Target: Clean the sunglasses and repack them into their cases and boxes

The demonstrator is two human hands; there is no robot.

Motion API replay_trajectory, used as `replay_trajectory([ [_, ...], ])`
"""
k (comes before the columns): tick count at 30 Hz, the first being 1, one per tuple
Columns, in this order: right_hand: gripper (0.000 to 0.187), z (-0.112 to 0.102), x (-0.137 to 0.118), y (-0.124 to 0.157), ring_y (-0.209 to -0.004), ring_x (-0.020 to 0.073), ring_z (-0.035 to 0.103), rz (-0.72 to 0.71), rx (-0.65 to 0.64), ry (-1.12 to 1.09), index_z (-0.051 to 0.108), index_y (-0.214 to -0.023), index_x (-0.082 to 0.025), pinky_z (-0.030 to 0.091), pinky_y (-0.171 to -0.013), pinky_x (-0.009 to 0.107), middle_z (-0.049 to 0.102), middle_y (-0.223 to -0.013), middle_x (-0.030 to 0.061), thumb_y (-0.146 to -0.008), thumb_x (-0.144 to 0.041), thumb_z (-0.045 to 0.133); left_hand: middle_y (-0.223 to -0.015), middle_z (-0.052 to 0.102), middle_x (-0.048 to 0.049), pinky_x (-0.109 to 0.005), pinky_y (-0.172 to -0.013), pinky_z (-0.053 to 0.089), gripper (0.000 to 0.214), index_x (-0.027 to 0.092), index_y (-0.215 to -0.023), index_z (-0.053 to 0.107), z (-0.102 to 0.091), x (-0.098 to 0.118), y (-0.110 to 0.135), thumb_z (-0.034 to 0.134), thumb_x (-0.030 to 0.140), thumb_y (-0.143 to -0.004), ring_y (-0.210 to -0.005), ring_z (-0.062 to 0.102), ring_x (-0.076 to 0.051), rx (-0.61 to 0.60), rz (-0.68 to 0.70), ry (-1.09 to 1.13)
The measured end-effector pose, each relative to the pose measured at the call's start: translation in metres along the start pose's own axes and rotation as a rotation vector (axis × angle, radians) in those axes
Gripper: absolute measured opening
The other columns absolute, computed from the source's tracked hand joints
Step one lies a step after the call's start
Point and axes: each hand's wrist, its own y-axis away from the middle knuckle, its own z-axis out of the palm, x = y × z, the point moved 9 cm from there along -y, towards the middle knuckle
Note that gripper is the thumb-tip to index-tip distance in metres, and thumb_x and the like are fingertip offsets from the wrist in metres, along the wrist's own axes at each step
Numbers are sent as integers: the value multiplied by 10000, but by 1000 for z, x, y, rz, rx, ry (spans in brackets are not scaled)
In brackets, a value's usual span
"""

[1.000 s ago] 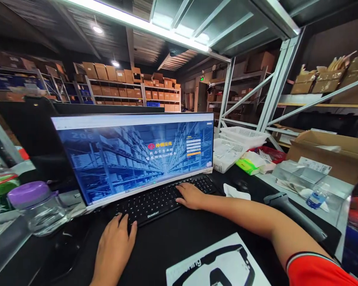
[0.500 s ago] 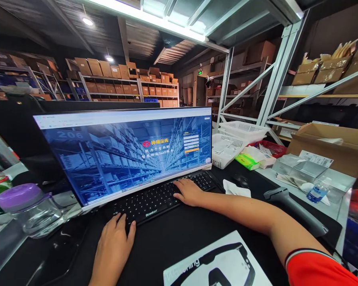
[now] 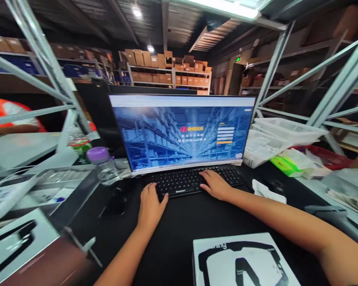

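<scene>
A black keyboard (image 3: 181,183) lies in front of a wide monitor (image 3: 167,131), whose screen shows a blue warehouse page with a login panel at the right. My left hand (image 3: 150,202) rests on the keyboard's left end, fingers apart and holding nothing. On the right part of the keys lies my right hand (image 3: 215,185), its fingers stretched out and also holding nothing. Nearer to me, a white box (image 3: 235,262) printed with black eyewear lies on the black mat (image 3: 167,238).
Left of the keyboard are a black phone (image 3: 115,204), a purple-lidded bottle (image 3: 103,165) and a grey tray (image 3: 74,198). To the right are a white tissue (image 3: 268,191), a mouse (image 3: 276,185), a scanner (image 3: 331,214) and white baskets (image 3: 265,145). An orange-clad person (image 3: 10,115) is at far left.
The view has swung left, so the desk's things appear farther right and the left-hand tray and orange-clad person now show. Both hands remain on the keyboard.
</scene>
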Motion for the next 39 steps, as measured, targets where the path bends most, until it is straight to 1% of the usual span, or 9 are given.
replay_trajectory([
  [5, 517, 7, -3, -2, -1340, 348, 489, -12, -5, -18, 505, -1433, -69, 382, -1159, 504, 526, -1424, 220, -988, -327, 557, -1355, 526, -223, -485, -1062, 493, 485, 86, -1233, 615, 0, 0, 3, 585, 445, -908, -1274, 535, -359, -29, -13, -58],
  [8, 514, 5, -1, -2, -1340, 336, 493, 14, 3, -9, 510, -1430, -68, 385, -1161, 493, 525, -1426, 220, -988, -327, 558, -1457, 443, -275, -530, -1088, 459, 502, 58, -1184, 666, 1, 8, 4, 609, 464, -895, -1353, 459, -421, -61, 31, -82],
  [11, 515, 3, -1, -1, -1334, 326, 501, 27, 5, 5, 519, -1425, -63, 382, -1166, 474, 526, -1424, 217, -988, -332, 561, -1499, 377, -321, -571, -1115, 409, 561, 10, -1218, 645, 1, 14, 5, 605, 463, -890, -1373, 420, -459, -67, 66, -97],
  [14, 510, 3, -6, -1, -1335, 322, 503, 10, -4, 17, 541, -1419, -90, 390, -1160, 461, 531, -1422, 204, -987, -361, 570, -1465, 398, -337, -574, -1102, 411, 575, -12, -1240, 624, 2, 15, 4, 557, 449, -903, -1343, 446, -467, -56, 86, -94],
  [17, 495, 5, -13, -3, -1353, 316, 495, -27, -21, 36, 579, -1404, -153, 402, -1149, 448, 523, -1445, 188, -978, -406, 593, -1431, 424, -330, -551, -1069, 443, 590, -10, -1225, 634, 3, 14, 4, 453, 471, -933, -1310, 472, -456, -21, 124, -117],
  [21, 441, 6, -21, -9, -1410, 319, 437, -88, -45, 67, 653, -1334, -204, 350, -1181, 465, 484, -1505, 166, -988, -466, 573, -1372, 468, -321, -541, -1012, 480, 666, -19, -1200, 647, 7, 12, 2, 316, 504, -953, -1216, 532, -439, 36, 181, -185],
  [25, 507, 7, -19, -9, -1419, 330, 426, -81, -62, 68, 597, -1381, -165, 349, -1180, 482, 448, -1533, 196, -986, -482, 570, -1357, 477, -324, -541, -1031, 459, 731, -42, -1177, 660, 11, 13, -1, 253, 520, -945, -1175, 544, -437, 53, 226, -203],
  [29, 587, 12, -18, -4, -1449, 337, 389, -70, -97, 44, 505, -1452, -126, 343, -1187, 492, 413, -1549, 234, -978, -463, 591, -1368, 484, -309, -518, -1016, 474, 762, -35, -1192, 661, 10, 15, -2, 224, 535, -935, -1190, 543, -424, 24, 209, -182],
  [39, 568, 12, -18, -4, -1455, 344, 385, -81, -105, 52, 509, -1445, -99, 344, -1192, 465, 414, -1542, 253, -988, -428, 585, -1400, 493, -289, -514, -1030, 473, 756, -17, -1234, 636, 14, 15, -3, 234, 537, -912, -1238, 530, -408, -51, 179, -172],
])
